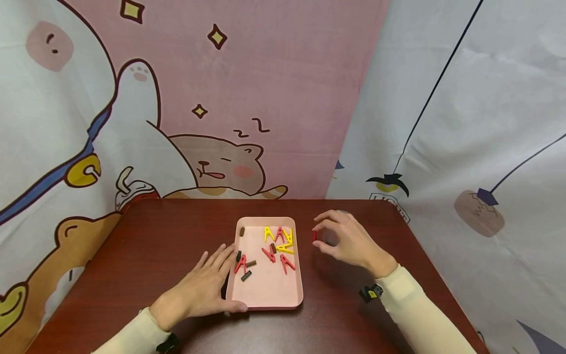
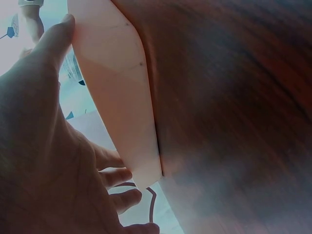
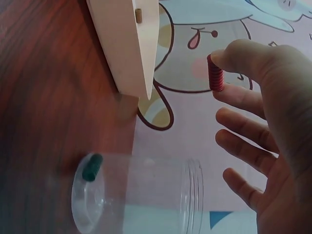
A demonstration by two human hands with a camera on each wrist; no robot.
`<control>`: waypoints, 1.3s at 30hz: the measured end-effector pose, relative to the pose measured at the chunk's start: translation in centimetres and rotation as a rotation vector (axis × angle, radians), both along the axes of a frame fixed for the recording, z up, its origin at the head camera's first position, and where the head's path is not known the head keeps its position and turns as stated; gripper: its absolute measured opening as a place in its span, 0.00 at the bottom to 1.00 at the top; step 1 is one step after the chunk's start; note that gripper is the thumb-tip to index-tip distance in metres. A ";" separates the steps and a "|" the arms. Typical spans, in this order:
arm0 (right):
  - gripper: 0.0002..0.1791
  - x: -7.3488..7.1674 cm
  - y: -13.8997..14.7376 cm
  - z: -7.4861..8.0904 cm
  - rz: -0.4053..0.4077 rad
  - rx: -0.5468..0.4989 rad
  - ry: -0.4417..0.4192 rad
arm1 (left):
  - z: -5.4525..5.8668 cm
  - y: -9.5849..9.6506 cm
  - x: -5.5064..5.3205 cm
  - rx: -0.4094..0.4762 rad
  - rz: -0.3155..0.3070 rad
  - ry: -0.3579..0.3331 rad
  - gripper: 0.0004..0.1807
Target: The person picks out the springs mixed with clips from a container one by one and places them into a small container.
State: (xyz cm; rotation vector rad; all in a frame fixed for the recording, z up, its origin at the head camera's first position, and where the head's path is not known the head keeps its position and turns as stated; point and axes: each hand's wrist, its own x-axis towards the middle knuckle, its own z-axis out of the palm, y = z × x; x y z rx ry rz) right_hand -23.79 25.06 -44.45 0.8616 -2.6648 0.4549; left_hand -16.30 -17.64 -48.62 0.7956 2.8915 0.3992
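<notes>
My right hand (image 1: 353, 242) pinches a small red spring (image 3: 215, 74) between thumb and forefinger, its other fingers held apart. The spring is off the table, to the right of a pink tray (image 1: 265, 295). A clear jar (image 3: 146, 190) stands below that hand in the right wrist view, with a green spring (image 3: 92, 167) inside at its bottom; in the head view the hand hides most of it. My left hand (image 1: 199, 287) rests with extended fingers along the tray's left rim, its thumb at the near left corner.
Inside the tray are several red clips (image 1: 284, 262), several yellow clips (image 1: 284, 249), brown springs (image 1: 250, 264) and a dark grey spring (image 1: 246, 276). The dark wooden table (image 1: 168, 231) ends at the back against a printed cloth (image 1: 287, 98).
</notes>
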 end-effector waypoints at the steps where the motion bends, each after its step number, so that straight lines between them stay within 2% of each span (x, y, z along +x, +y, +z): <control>1: 0.18 -0.1 0.2 0.0 -0.003 -0.010 0.007 | 0.0 0.0 0.0 0.001 -0.001 0.002 0.81; 8: 0.19 -0.7 1.7 0.2 -0.019 -0.067 0.055 | 0.0 0.0 0.1 0.003 0.001 0.004 0.81; 14: 0.20 -1.2 2.9 0.1 -0.054 -0.116 0.041 | -0.1 -0.1 0.0 0.000 0.002 0.009 0.81; 25: 0.16 -2.3 5.0 -0.5 -0.065 -0.155 0.107 | 0.0 0.0 0.0 -0.003 0.002 0.012 0.81; 32: 0.18 -2.7 5.9 -0.9 -0.113 -0.166 0.077 | 0.0 0.0 0.0 -0.004 0.006 0.005 0.81; 39: 0.19 -2.9 6.2 -1.3 -0.149 -0.194 -0.010 | -0.1 0.0 0.1 0.003 0.010 -0.007 0.81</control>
